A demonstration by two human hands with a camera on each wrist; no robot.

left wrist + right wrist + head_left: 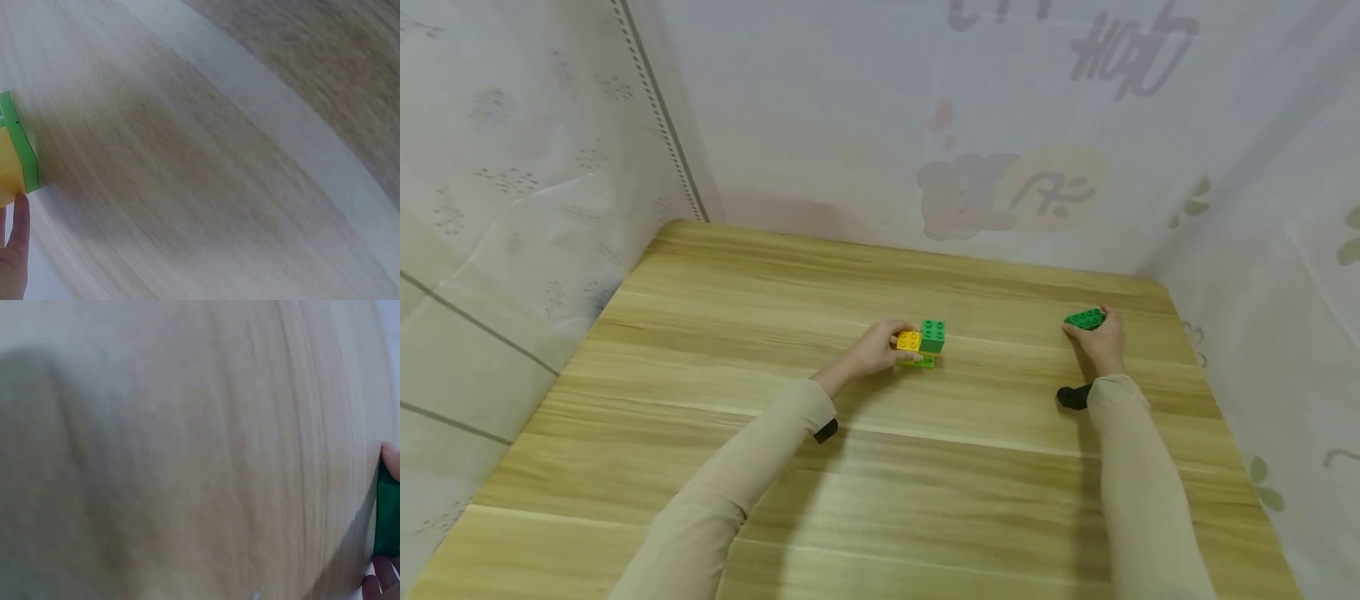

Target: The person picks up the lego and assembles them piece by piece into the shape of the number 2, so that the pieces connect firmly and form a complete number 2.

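Left hand (876,348) near the frame's centre, grip clamped on a yellow-and-green block stack (931,340), right hand (1102,343) at centre right, grip pinching a green block (1086,318), wooden tabletop (970,500) below

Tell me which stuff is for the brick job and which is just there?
For the job:
yellow and green stack, in the left fingers
green brick, in the right fingers

Just there:
table, under the work
bear-print backdrop, behind it
black wrist gadgets

Long beige sleeves (722,483), creased; black wrist cameras (1072,397) near cuffs (1117,390).
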